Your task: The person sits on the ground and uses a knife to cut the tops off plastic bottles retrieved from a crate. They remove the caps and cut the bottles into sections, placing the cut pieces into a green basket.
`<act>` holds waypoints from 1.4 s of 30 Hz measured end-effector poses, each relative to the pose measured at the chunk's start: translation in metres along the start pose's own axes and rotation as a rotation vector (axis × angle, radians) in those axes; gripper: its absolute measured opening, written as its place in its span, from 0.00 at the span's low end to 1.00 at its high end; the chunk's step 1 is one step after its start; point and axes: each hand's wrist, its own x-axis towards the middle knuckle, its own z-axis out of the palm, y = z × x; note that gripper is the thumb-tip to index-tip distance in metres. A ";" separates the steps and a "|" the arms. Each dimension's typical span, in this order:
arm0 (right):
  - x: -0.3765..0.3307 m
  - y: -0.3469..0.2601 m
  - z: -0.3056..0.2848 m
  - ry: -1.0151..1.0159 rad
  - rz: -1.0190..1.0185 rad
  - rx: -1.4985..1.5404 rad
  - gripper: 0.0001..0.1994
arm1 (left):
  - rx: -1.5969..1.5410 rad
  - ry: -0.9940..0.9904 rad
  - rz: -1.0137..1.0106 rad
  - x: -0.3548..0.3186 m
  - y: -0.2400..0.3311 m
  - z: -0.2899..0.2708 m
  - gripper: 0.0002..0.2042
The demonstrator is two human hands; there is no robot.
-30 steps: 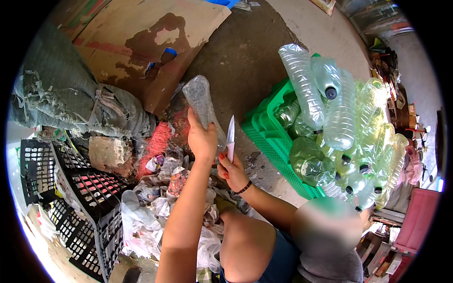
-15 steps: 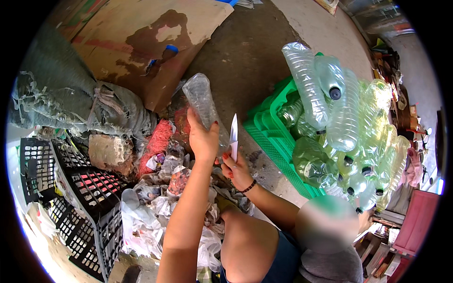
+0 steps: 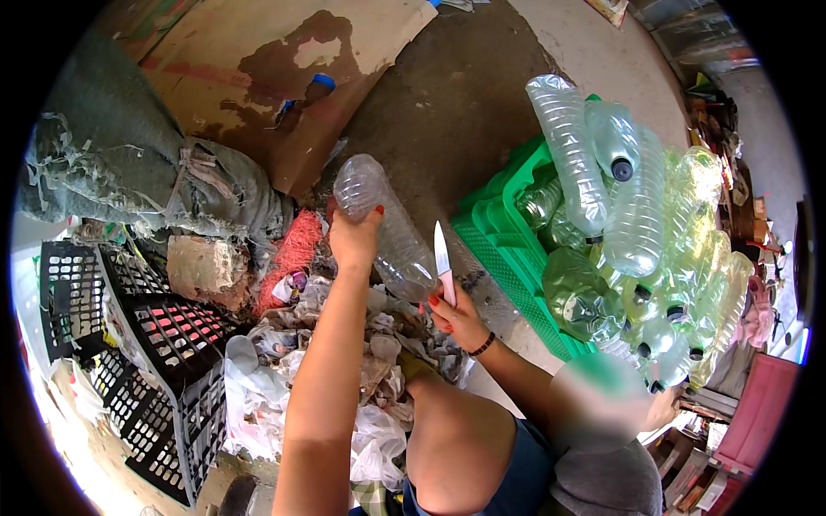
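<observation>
One head view: our left hand (image 3: pixel 354 241) grips a clear crushed plastic bottle (image 3: pixel 385 228) at centre; our right hand (image 3: pixel 456 316) is closed around a white-bladed knife (image 3: pixel 443 268), tip up beside it. Many clear bottles (image 3: pixel 632 224) fill the green plastic crate (image 3: pixel 508 249) on the right; scraps (image 3: pixel 344 361) pile near, so we judge the work well underway.

A clear ribbed bottle (image 3: pixel 385 225), a white-bladed knife (image 3: pixel 443 268), a green crate (image 3: pixel 508 232), and black lattice crates (image 3: pixel 163 344).

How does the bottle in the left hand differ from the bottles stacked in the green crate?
The held bottle is alone, gripped in the left hand; the crate bottles lie heaped together on the green crate. Several crate bottles show dark caps; the held bottle shows none. Both are clear ribbed plastic.
</observation>
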 end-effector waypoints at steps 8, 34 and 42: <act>0.002 0.009 0.002 -0.027 0.012 0.038 0.09 | 0.216 0.045 0.080 -0.020 0.027 -0.013 0.24; -0.002 0.024 0.006 -0.151 0.111 0.409 0.04 | -0.387 -0.177 0.166 -0.074 0.046 -0.033 0.40; -0.009 -0.004 0.011 -0.116 0.067 0.446 0.09 | -0.331 -0.199 -0.052 -0.188 0.052 -0.138 0.28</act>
